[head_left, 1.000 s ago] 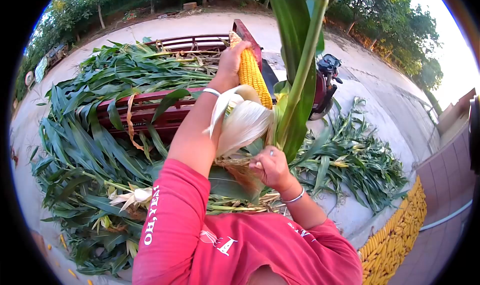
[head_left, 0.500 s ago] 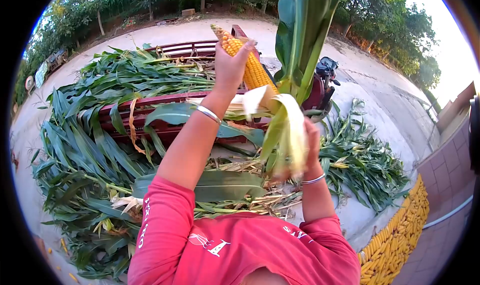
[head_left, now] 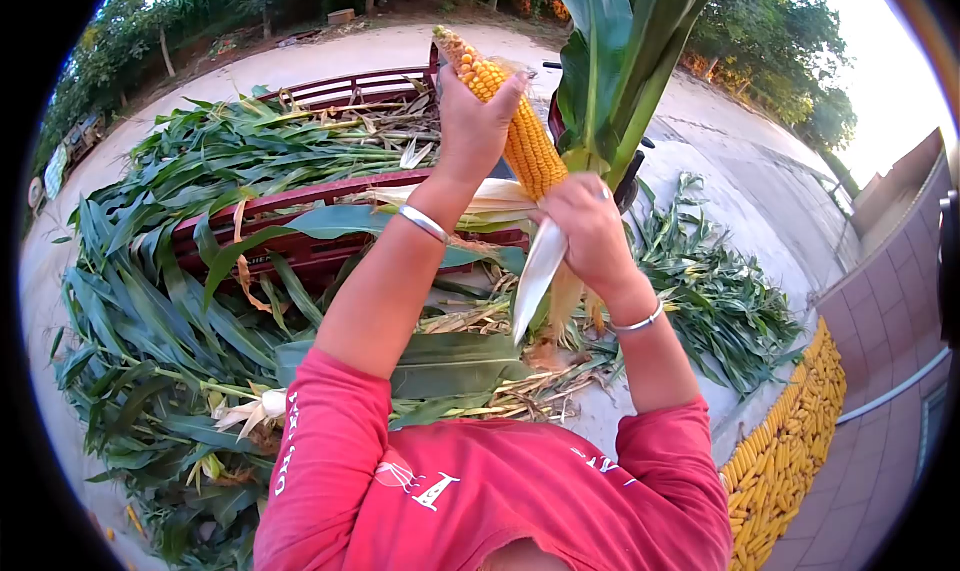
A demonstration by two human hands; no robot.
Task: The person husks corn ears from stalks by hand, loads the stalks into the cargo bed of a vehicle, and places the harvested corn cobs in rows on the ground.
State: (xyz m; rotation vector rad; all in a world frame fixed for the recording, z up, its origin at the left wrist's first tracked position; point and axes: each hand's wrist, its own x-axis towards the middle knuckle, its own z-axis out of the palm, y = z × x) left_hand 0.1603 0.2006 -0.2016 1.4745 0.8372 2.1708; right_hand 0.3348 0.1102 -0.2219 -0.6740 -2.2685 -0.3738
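Observation:
My left hand (head_left: pixel 474 121) is wrapped round the upper part of a yellow corn cob (head_left: pixel 530 151), whose pale tip points up and left. At the cob's base, my right hand (head_left: pixel 590 229) is closed on the husk, with a white husk leaf (head_left: pixel 540 271) hanging below the fingers. A green corn stalk (head_left: pixel 640 81) with broad leaves rises from the base of the cob, just above my right hand. More pale husk (head_left: pixel 490 203) spreads out to the left of the base.
A red cart (head_left: pixel 280 211) loaded with green corn stalks (head_left: pixel 230 151) stands ahead on the left. More stalks (head_left: pixel 170 311) lie at the left and others (head_left: pixel 710 281) at the right. Husked yellow cobs (head_left: pixel 780 461) are heaped beside a tiled wall (head_left: pixel 890 341).
My right hand has come up from below to the base of the cob. The husk around the cob has been pulled down and away. My left hand still holds the cob.

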